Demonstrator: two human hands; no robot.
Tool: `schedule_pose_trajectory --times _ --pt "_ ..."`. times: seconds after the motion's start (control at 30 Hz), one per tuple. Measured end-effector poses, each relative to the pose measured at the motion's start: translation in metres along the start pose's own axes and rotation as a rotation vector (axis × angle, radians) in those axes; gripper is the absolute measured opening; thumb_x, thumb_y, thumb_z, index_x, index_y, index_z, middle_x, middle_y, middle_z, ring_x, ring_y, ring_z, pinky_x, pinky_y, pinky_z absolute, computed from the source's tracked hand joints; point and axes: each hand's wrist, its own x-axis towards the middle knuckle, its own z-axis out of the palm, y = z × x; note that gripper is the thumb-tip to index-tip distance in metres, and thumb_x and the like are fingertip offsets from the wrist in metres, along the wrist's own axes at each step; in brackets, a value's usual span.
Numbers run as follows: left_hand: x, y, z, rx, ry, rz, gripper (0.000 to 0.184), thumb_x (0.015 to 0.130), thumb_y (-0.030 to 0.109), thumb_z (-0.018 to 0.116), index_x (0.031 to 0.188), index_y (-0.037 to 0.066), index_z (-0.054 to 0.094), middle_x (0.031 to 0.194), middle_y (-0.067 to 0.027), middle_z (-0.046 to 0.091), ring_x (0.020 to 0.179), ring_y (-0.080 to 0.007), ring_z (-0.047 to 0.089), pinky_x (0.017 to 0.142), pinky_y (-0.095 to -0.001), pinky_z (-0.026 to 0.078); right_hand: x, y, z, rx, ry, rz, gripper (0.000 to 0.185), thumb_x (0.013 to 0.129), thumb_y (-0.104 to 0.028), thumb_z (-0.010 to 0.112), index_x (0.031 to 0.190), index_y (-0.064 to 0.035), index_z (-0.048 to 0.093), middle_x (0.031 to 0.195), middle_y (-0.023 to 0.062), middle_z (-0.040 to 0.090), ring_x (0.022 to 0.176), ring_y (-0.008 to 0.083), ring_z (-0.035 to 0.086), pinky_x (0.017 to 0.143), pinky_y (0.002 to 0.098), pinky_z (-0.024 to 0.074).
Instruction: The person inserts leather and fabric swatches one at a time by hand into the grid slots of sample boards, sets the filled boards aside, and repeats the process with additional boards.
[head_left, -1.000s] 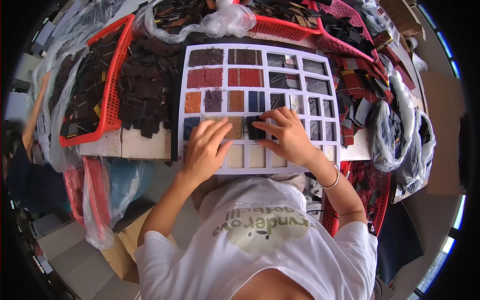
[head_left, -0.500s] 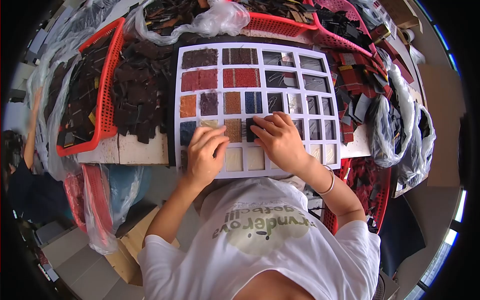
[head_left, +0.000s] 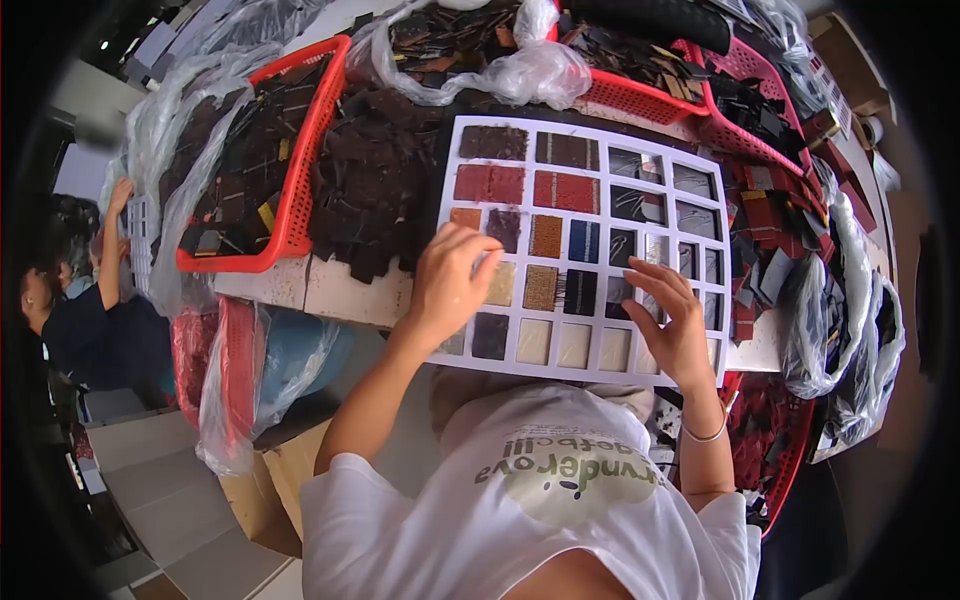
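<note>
A white sample board (head_left: 622, 225) with rows of cut-out windows lies before me at the table's edge. Carpet swatches fill many windows on its left side, among them a red swatch (head_left: 566, 193), a tan swatch (head_left: 541, 288) and a dark striped swatch (head_left: 581, 292). My left hand (head_left: 450, 280) rests over the left columns, fingers bent and thumb apart, partly covering an orange swatch (head_left: 465, 216). Over the right columns, my right hand (head_left: 672, 325) hovers or rests with thumb and fingers spread. Nothing shows between the fingers of either hand.
A red basket (head_left: 298, 200) of dark pieces stands left, beside a loose pile of dark carpet pieces (head_left: 370, 180). Behind the board are another red basket (head_left: 640, 95) and a pink basket (head_left: 755, 130). Plastic bags (head_left: 850, 330) hang at right. Another person (head_left: 100, 310) works far left.
The view has shifted, so the board appears farther right. My right hand has left the dark striped swatch and moved right. My left hand has moved up toward the orange swatch.
</note>
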Motion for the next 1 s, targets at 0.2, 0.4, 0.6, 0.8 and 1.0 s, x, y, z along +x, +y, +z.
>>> schedule_pose_trajectory --times 0.2,0.4,0.6,0.8,1.0 --pt "-0.056 -0.152 -0.050 0.293 0.027 -0.404 0.030 0.089 0.019 0.071 0.111 -0.001 0.068 0.098 -0.0128 0.065 0.076 -0.0208 0.061 0.069 -0.0328 0.050 -0.133 0.111 -0.087 0.043 0.697 0.633 0.022 0.089 -0.008 0.066 0.108 0.0012 0.070 0.102 0.0109 0.073 0.094 0.0166 0.068 0.086 0.0289 0.0506" --pt "-0.039 -0.167 -0.039 0.286 -0.145 -0.605 0.046 0.083 0.025 0.077 0.117 -0.004 0.064 0.088 -0.0129 0.070 0.069 -0.0153 0.062 0.065 -0.0302 0.049 -0.256 0.147 -0.114 -0.365 0.689 1.078 0.028 0.084 -0.022 0.067 0.104 -0.0034 0.073 0.095 0.0155 0.074 0.088 0.0275 0.072 0.080 0.0364 0.0542" --pt "-0.020 -0.158 -0.034 0.376 0.033 -0.465 0.047 0.079 0.016 0.079 0.121 0.001 0.064 0.099 -0.0174 0.069 0.080 -0.0241 0.064 0.076 -0.0366 0.051 -0.287 0.172 -0.086 -0.445 0.345 1.240 0.034 0.077 -0.029 0.073 0.104 -0.0088 0.074 0.100 0.0138 0.073 0.097 0.0313 0.069 0.085 0.0399 0.0533" --pt "-0.013 -0.055 -0.044 0.344 0.280 -0.437 0.050 0.080 0.020 0.080 0.125 0.006 0.062 0.101 -0.0117 0.065 0.087 -0.0216 0.059 0.072 -0.0345 0.046 -0.280 0.194 -0.071 -0.490 0.199 1.254 0.052 0.067 -0.030 0.080 0.115 -0.0125 0.068 0.109 0.0121 0.071 0.101 0.0343 0.066 0.086 0.0435 0.0527" --pt "-0.054 0.049 -0.016 0.093 0.092 -0.360 0.046 0.078 0.009 0.079 0.121 0.002 0.063 0.102 -0.0093 0.062 0.083 -0.0163 0.055 0.067 -0.0283 0.044 -0.320 0.216 -0.091 -0.105 0.623 1.070 0.031 0.082 -0.012 0.072 0.105 0.0083 0.067 0.091 0.0105 0.073 0.078 0.0162 0.067 0.073 0.0285 0.0513"
